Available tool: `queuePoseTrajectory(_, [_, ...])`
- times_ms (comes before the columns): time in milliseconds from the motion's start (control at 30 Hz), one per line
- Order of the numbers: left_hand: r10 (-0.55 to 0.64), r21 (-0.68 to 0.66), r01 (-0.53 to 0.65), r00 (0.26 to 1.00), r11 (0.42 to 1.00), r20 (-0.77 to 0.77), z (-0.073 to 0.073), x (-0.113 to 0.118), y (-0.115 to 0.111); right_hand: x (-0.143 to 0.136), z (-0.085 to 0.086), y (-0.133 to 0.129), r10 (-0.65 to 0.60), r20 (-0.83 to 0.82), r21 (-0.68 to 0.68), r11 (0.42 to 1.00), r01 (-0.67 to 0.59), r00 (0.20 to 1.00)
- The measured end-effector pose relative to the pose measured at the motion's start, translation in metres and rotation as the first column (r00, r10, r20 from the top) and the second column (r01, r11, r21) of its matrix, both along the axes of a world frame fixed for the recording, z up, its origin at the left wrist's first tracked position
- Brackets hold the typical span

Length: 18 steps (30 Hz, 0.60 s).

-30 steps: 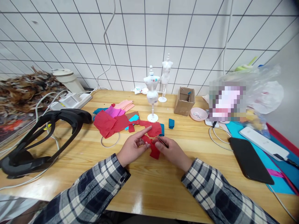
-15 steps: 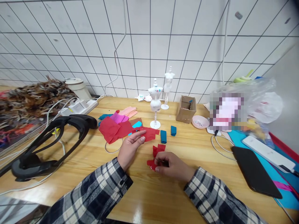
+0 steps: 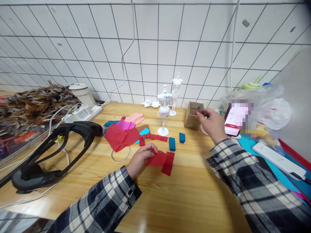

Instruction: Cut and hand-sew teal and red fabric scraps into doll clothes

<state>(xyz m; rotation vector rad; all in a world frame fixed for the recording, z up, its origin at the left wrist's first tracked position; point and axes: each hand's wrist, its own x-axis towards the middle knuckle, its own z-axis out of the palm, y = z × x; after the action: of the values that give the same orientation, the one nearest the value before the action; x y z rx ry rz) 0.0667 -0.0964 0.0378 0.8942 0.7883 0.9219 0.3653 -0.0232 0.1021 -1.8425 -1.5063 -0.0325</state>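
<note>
My left hand (image 3: 140, 158) pinches a piece of red fabric (image 3: 155, 159) low over the table. A darker red strip (image 3: 168, 164) lies against its right side. At the right rear, my right hand (image 3: 213, 124) is closed at the mouth of a small cardboard box (image 3: 190, 120). A small red scrap (image 3: 199, 112) shows at its fingertips, and something dark in the fingers is too small to make out. Two folded teal fabric pieces (image 3: 172, 144) lie between the hands. Behind the left hand is a narrow red strip (image 3: 159, 138).
White mini dress forms (image 3: 164, 106) stand at the back. Coloured fabric pieces (image 3: 115, 136) are piled left of centre, near a thin ring (image 3: 120, 160). A black headset frame (image 3: 84, 142) takes up the left. A lit phone (image 3: 235, 116) and a white power bank (image 3: 278, 160) are right.
My right hand has moved from the front middle to the box with a red scrap. My left hand has come down and nearer, now gripping red fabric.
</note>
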Motion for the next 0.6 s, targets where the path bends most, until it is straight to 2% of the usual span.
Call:
queuePoseTrajectory(100, [-0.021,-0.013,0.020,1.000,1.000,-0.015,0.000,-0.002,0.001,0.022,0.003,0.029,-0.117,0.164,-0.049,0.991,0.127,0.980])
queuePoseTrajectory(233, [-0.032,0.027,0.034,0.996,0.999,-0.081,-0.003,-0.003,0.002,0.036,-0.006,0.046,-0.034,0.238,-0.134,0.989,0.068,0.971])
queuePoseTrajectory(333, [-0.063,0.031,0.065,0.995,0.997,-0.073,-0.006,-0.003,0.001,0.039,-0.011,0.046,-0.054,0.183,-0.102,0.992,0.074,0.982])
queuePoseTrajectory(433, [-0.074,0.024,0.075,0.996,0.997,-0.045,-0.006,-0.003,-0.001,0.030,-0.013,0.029,-0.149,0.084,0.013,0.989,0.149,0.985])
queuePoseTrajectory(500, [-0.074,0.020,0.074,0.997,0.997,-0.025,-0.003,-0.002,-0.003,0.012,-0.016,0.004,-0.143,-0.040,0.083,0.986,0.146,0.989])
queuePoseTrajectory(533, [-0.075,0.020,0.076,0.997,0.997,-0.017,-0.002,-0.001,-0.004,-0.001,-0.020,-0.012,-0.066,-0.115,0.071,0.995,0.074,0.991])
queuePoseTrajectory(567, [-0.079,0.020,0.079,0.997,0.997,-0.010,0.000,0.000,-0.005,-0.016,-0.024,-0.029,0.066,-0.197,0.020,0.998,-0.064,0.978])
queuePoseTrajectory(600, [-0.083,0.022,0.083,0.997,0.996,-0.004,0.002,0.001,-0.006,-0.032,-0.030,-0.046,0.212,-0.294,-0.046,0.971,-0.235,0.932])
